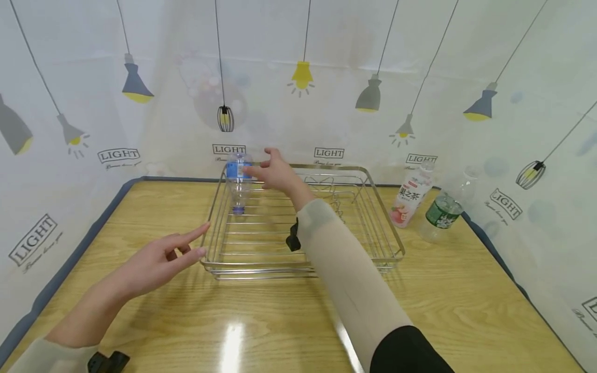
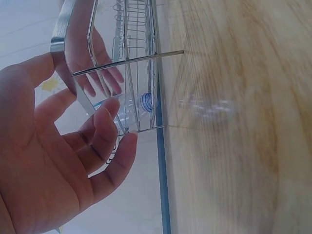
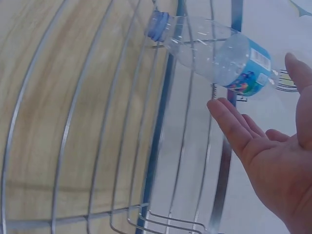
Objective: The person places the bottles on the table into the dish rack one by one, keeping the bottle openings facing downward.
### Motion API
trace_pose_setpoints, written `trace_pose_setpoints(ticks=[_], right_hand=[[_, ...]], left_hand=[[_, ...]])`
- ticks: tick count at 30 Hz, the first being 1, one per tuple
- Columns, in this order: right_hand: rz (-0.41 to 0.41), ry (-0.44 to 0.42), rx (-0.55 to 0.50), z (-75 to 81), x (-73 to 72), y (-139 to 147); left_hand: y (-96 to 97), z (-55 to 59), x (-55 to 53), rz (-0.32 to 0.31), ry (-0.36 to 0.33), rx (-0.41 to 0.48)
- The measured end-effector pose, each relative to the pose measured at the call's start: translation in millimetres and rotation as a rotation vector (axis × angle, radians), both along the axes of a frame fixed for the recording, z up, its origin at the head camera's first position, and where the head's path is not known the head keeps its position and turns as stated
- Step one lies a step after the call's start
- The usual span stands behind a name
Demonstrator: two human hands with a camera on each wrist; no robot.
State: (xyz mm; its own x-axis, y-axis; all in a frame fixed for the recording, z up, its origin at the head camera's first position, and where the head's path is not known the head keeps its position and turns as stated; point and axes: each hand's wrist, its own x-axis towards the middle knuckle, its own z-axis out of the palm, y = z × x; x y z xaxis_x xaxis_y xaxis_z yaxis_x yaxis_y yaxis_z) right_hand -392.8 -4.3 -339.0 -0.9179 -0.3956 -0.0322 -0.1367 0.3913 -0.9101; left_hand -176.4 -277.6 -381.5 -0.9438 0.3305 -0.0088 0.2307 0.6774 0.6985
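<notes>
An empty clear plastic bottle [image 1: 239,191] with a blue label stands upside down, cap [image 3: 158,26] lowest, at the back left of a metal wire rack [image 1: 261,265]. My right hand [image 1: 278,173] is right beside its label end. In the right wrist view the fingers [image 3: 229,122] are extended, with a gap between them and the bottle. My left hand [image 1: 156,259] is at the rack's left side. Its index fingertip touches the rim [image 2: 58,41], while the other fingers bend loosely and hold nothing.
Two more bottles stand right of the rack: one with a white peach-drink label [image 1: 410,199] and a clear one with a green label [image 1: 442,212]. A lamp-patterned cloth [image 1: 270,114] encloses the wooden table [image 1: 261,321] at the back and sides.
</notes>
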Motion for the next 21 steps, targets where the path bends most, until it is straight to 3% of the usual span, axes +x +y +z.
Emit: trace_pose_setpoints(ticks=[5, 15, 21], right_hand=[[-0.042, 0.043, -0.062, 13.7, 3.8, 8], [-0.001, 0.131, -0.123, 56.2, 19.5, 37], [0.028, 0.209, -0.170, 82.1, 36.7, 66]], left_hand=[[-0.5, -0.3, 0.2, 0.000, -0.002, 0.009], [0.3, -0.3, -0.4, 0.009, 0.003, -0.004], [2.0, -0.1, -0.7, 0.012, -0.019, -0.006]])
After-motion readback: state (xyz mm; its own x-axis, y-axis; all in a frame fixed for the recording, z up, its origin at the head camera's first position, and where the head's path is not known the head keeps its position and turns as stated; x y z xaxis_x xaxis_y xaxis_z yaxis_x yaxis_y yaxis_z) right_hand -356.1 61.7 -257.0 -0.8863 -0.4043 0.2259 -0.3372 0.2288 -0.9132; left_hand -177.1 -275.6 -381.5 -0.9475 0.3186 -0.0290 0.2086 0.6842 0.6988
